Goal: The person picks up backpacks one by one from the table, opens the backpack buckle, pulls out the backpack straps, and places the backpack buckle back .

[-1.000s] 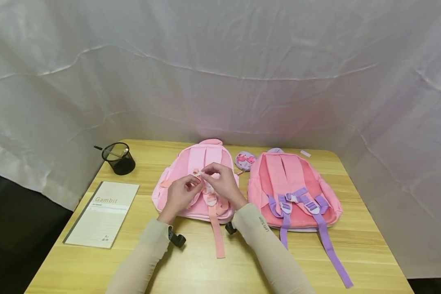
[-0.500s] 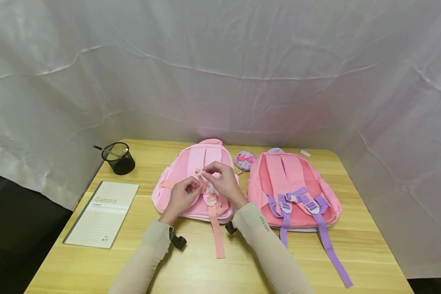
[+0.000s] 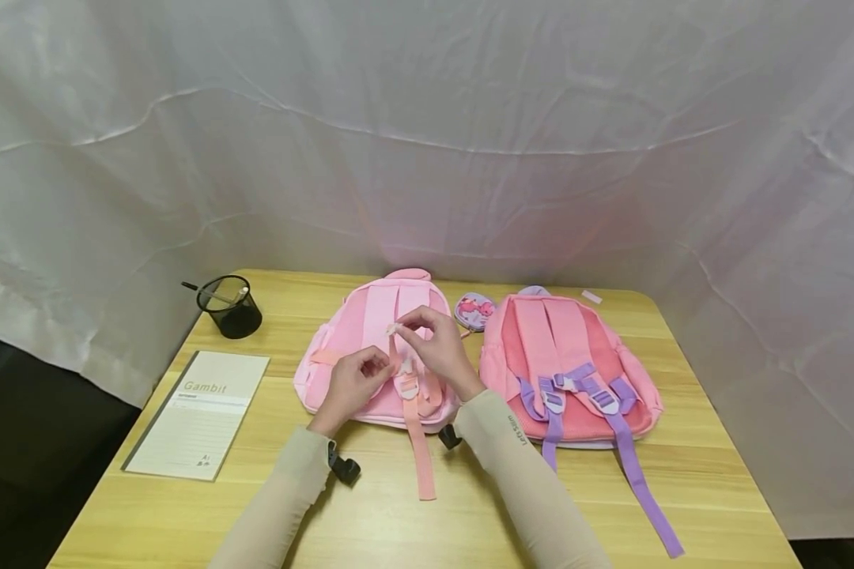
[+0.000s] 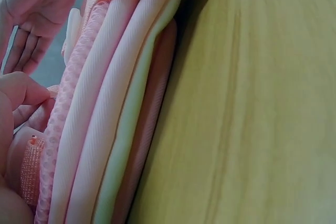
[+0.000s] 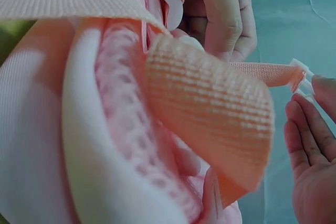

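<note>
white sheeting is hung behind a wooden table [image 3: 370,514], on which a pink backpack [image 3: 341,348] is laid straps up, left of a second backpack with purple straps [image 3: 576,371]. a peach strap end [image 3: 393,329] with its clear clip is pinched at the fingertips of the right hand [image 3: 434,348] above the pink backpack. a lower part of the strap is gripped by the left hand [image 3: 352,383], which is rested on the bag. a notebook [image 3: 199,411] and a black mesh cup [image 3: 229,307] are set at the left.
</note>
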Tool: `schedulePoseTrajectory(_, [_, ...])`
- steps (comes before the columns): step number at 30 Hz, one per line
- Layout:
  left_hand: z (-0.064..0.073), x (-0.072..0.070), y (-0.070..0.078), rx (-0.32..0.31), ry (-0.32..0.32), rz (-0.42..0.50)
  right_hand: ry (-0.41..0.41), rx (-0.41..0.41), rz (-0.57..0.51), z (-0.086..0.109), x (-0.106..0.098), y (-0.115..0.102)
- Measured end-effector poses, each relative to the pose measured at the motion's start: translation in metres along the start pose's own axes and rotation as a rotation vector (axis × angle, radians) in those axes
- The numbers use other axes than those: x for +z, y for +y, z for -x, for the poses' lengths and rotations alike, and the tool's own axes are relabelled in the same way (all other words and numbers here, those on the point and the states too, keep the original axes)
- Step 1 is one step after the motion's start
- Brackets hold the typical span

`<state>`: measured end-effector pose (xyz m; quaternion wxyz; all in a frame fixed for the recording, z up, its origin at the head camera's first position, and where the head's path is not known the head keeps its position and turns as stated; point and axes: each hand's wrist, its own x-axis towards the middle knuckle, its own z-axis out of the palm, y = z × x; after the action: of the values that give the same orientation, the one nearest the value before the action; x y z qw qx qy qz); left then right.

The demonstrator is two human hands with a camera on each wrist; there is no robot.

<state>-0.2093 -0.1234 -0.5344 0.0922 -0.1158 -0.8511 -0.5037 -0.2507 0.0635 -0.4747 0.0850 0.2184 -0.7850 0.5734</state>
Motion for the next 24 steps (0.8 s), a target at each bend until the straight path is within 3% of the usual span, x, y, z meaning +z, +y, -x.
schedulePoseTrajectory(6, [0.001, 0.000, 0.000, -0.007, -0.004, -0.015, -0.003, -0.008, -0.013, 0.000, -0.001, 0.005])
schedulePoseTrajectory(15, [-0.001, 0.006, 0.000, 0.034, -0.038, -0.019, 0.032, 0.013, 0.010, 0.006, -0.009, 0.009])
schedulePoseTrajectory(24, [0.002, 0.002, -0.001, 0.019, -0.025, -0.053, -0.006, 0.021, 0.028, 0.006, -0.011, 0.007])
